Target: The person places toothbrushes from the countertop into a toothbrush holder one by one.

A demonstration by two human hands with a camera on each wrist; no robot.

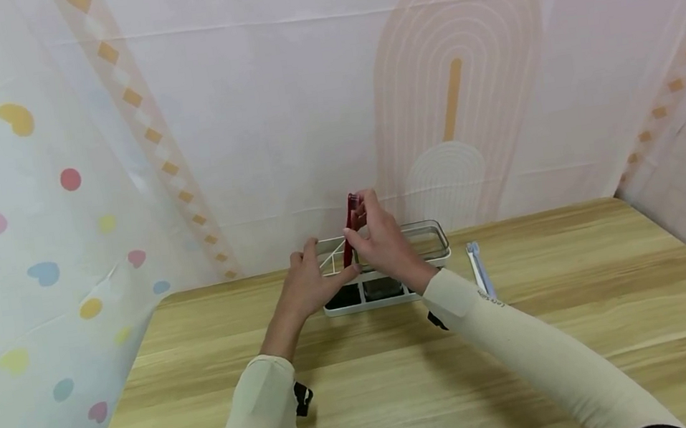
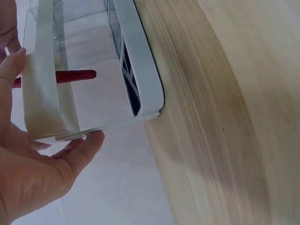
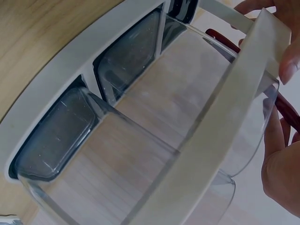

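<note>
Right hand [image 1: 385, 237] pinches the slim, stiff red plastic toothbrush [image 1: 348, 231] near its upper end, upright in the white-framed clear plastic holder [image 1: 424, 239] on the wooden worktop [image 1: 372, 384]; left hand [image 1: 309, 283], fingers spread, steadies the holder's end; item judged light, slippery.

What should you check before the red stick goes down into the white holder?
1. Right hand pinches the red stick: ok.
2. Left hand steadies the white holder: ok.
3. Stick stands nearly upright over the holder's left end: ok.
4. Holder sits flat on the wooden table: ok.
5. Compartment under the stick is free: cannot tell.
6. Blue-and-white stick lies clear, to the right: ok.
</note>
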